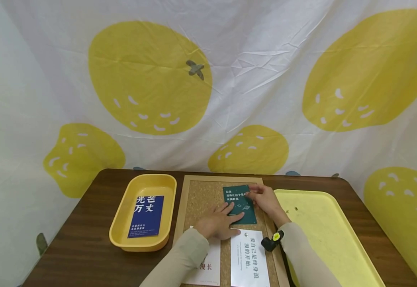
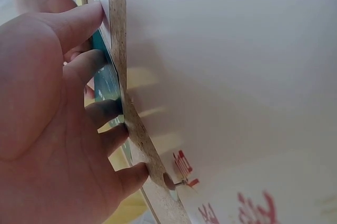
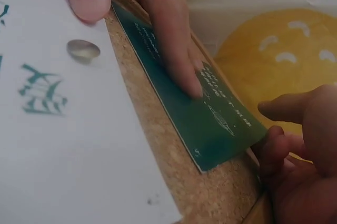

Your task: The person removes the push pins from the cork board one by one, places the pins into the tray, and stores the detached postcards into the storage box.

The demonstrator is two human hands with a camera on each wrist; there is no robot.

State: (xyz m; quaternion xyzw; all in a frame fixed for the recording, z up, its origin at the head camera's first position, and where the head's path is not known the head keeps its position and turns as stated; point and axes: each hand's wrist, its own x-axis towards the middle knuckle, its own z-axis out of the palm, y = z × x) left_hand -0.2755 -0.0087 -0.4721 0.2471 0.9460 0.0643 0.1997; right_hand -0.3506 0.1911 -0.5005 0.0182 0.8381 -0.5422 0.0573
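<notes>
A dark green card [image 1: 238,215] with white writing lies on the upper right part of a framed cork board [image 1: 202,195]. My left hand [image 1: 217,223] is spread flat, its fingertips pressing on the green card's lower left part and its thumb at the top of a white card [image 1: 247,263]. At the green card's upper right corner, my right hand [image 1: 265,199] pinches the edge. The right wrist view shows that right hand [image 3: 305,150] at the slightly raised corner of the green card [image 3: 184,119].
A silver thumbtack [image 3: 83,50] sits in the white card's top. Another white card with red writing [image 1: 212,265] lies lower left on the board. Left stands a yellow basin [image 1: 116,229] holding a blue card [image 1: 145,219]. Right is a pale yellow tray [image 1: 323,231] with small dark bits.
</notes>
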